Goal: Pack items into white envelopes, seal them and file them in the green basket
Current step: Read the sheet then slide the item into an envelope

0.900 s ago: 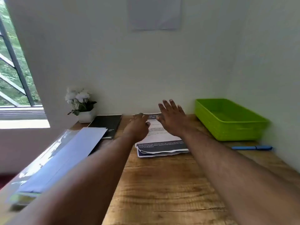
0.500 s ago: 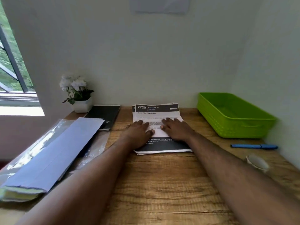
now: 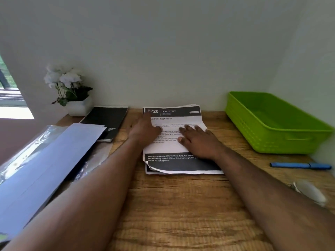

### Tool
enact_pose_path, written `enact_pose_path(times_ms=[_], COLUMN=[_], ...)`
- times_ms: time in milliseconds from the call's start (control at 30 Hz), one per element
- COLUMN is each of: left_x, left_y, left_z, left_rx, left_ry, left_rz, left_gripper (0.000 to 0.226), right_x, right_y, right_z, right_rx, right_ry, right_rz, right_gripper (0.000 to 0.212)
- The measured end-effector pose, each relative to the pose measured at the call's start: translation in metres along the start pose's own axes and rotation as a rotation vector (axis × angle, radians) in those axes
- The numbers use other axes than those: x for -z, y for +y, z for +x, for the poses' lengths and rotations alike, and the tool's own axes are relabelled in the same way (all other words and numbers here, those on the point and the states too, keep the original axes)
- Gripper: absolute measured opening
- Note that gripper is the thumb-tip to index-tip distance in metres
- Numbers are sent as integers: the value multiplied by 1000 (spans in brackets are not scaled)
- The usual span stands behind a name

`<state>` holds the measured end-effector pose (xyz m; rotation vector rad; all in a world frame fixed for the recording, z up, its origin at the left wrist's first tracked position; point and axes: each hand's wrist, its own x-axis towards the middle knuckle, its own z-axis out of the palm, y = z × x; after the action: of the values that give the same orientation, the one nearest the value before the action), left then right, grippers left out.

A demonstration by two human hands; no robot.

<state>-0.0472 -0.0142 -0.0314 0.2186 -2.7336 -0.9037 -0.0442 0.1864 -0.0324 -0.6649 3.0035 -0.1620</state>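
Now both hands lie on the stack of printed sheets [image 3: 174, 145], which sits flat on the wooden desk [image 3: 181, 214] close to the back wall. The left hand [image 3: 145, 130] rests on the stack's left part, its fingers reaching toward the dark header band and covering the first digit of the number printed there; whether those fingers are straight or bent over the paper's edge I cannot tell, because the back of the hand hides them. The right hand [image 3: 196, 140] lies flat with its fingers spread and straight on the stack's right half, pressing on the top sheet and holding nothing. At the stack's near left corner the top sheet curls up and shows another sheet below.

Left of the stack, a pile of white envelopes [image 3: 45, 163] lies slanted at the desk's left edge, partly over clear plastic wrapping [image 3: 29, 147]. Between the envelopes and the stack, nearer the wall, lies a black notebook [image 3: 108, 122], and behind it, in the corner, stands a white pot of white flowers [image 3: 72, 93].

Right of the stack, well apart from it, the green basket [image 3: 272, 142] stands against the side wall; nothing shows inside it. Nearer than the basket, a blue pen [image 3: 301, 165] lies crosswise on the desk, and nearer still is a blurred pale object [image 3: 310, 192] that I cannot identify.
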Motion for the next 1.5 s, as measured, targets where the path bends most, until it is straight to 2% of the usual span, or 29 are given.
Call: enact_pose_path(times_ms=[200, 367, 500, 600, 767, 833, 933, 1000, 1100, 1167, 1267, 1367, 1433, 1500], left_x=[1, 2, 2, 3, 5, 4, 4, 6, 11, 14, 13, 2, -6, -14], left_y=[-4, -2, -2, -1, 2, -2, -3, 0, 12, 19, 25, 31, 31, 27], left_z=[-6, -6, -7, -6, -9, -5, -4, -9, -20, -25, -30, -28, -26, -22], left_rx=[-73, 6, 44, -2, 6, -2, -69, -76, -111, -111, -138, -204, -212, -245], left_ry=[120, 85, 17, 74, 156, 190, 261, 260, 138, 56, 49, 79, -28, -171], left_rz=[-49, -40, -83, -82, -216, -182, -32, 59, 276, 401, 475, 334, 209, 298], left_gripper=[83, 102, 100, 98, 106, 93, 43, 33, 28, 25, 37, 34, 33, 45], right_x=[-1, 1, 2, 3, 3, 3, 5, 7, 8, 7, 2, 1, 2, 2], right_y=[0, -1, -2, -2, -2, -2, -2, -3, -5, -4, -1, -1, -1, -1], right_z=[-1, -3, -5, -6, -7, -8, -9, -9, -9, -8, -4, -1, -2, -2], right_rx=[12, 12, 14, 15, 31, 49, 125, 176, 192, 169, 117, 118, 125, 115], right_ry=[24, 43, 36, 37, 58, 109, 292, 476, 686, 653, 438, 235, 188, 169], right_rz=[30, 45, 54, 55, 68, 66, 16, -43, -149, -178, -155, -43, 18, 46], right_gripper=[58, 58, 58, 58, 58, 57, 53, 54, 67, 73, 65, 49, 44, 43])
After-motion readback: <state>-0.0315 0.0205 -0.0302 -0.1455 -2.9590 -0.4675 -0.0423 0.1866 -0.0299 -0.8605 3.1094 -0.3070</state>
